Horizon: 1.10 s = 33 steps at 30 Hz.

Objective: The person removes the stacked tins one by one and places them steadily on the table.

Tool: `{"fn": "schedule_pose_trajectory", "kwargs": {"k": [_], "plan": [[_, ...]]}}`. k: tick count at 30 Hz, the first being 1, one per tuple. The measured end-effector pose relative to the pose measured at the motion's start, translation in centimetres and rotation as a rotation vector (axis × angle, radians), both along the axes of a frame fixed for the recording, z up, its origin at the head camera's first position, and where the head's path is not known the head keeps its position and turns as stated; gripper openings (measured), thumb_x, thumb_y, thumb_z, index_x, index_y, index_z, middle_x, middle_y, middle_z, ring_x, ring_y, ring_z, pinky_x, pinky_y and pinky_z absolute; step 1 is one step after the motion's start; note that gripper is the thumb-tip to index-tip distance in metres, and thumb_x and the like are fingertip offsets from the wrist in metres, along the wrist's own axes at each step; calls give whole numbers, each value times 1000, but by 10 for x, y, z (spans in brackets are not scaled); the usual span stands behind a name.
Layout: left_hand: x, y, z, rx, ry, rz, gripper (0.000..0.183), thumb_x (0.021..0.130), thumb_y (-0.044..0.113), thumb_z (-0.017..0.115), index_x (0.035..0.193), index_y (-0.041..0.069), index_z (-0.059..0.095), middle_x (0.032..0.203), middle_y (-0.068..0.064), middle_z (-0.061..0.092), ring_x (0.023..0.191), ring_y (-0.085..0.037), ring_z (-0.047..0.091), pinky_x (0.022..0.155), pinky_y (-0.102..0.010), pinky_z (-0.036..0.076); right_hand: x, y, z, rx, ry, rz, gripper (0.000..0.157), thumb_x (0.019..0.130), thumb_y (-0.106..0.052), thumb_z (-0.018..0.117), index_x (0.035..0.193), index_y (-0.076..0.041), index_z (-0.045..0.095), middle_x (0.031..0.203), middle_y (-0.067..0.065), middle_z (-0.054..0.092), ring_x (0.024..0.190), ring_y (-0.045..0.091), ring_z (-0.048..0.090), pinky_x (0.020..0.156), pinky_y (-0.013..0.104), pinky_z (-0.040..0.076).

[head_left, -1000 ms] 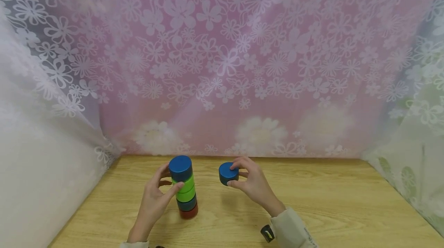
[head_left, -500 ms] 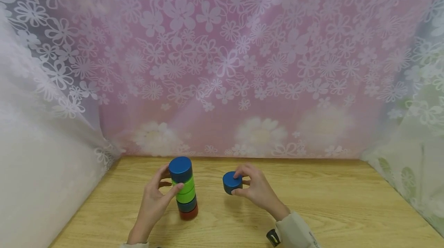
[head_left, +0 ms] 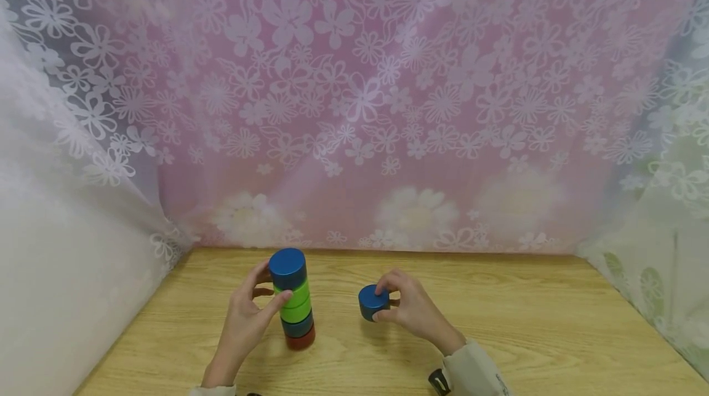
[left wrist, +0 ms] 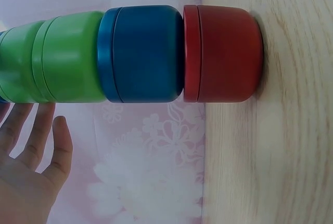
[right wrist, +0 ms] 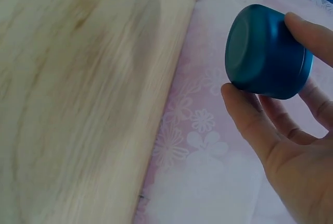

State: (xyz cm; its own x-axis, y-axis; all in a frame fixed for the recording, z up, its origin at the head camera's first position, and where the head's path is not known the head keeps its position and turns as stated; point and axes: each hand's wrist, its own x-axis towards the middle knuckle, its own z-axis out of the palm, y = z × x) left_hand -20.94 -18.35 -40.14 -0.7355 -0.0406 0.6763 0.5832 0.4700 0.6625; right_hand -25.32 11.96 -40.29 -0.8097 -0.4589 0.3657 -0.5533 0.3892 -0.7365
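Note:
A tower of small round lidded tins (head_left: 296,308) stands upright on the table, red at the bottom, then blue, green and blue on top. My left hand (head_left: 246,316) holds its upper part, thumb on the green tin in front and fingers behind. In the left wrist view the red tin (left wrist: 226,53) sits on the wood, the blue tin (left wrist: 143,54) above it. Right of the tower, my right hand (head_left: 412,307) pinches a separate blue tin (head_left: 373,302) between thumb and fingers. In the right wrist view this blue tin (right wrist: 268,52) is held above the table.
The wooden table (head_left: 526,322) extends to both sides and behind the hands. A pink floral curtain (head_left: 388,106) hangs along its back edge, with pale sheets at the left and right. A black strap (head_left: 439,382) shows beside the right sleeve.
My right hand has lowered the blue tin toward the table, shifting it slightly right and nearer to me. The left hand and the tower stay nearly still.

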Motion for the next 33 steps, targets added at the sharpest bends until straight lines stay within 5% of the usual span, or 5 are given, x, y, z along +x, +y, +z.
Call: {"fn": "schedule_pose_trajectory", "kwargs": {"k": [33], "plan": [[2, 1, 3, 6, 1, -7, 57, 83, -4, 80, 135, -3, 57, 113, -10, 69, 100, -7, 60, 77, -35, 57, -2, 5, -14, 207, -82, 58, 32, 74, 2, 88, 90, -6, 62, 98, 6, 57, 99, 38, 64, 78, 39, 60]]}}
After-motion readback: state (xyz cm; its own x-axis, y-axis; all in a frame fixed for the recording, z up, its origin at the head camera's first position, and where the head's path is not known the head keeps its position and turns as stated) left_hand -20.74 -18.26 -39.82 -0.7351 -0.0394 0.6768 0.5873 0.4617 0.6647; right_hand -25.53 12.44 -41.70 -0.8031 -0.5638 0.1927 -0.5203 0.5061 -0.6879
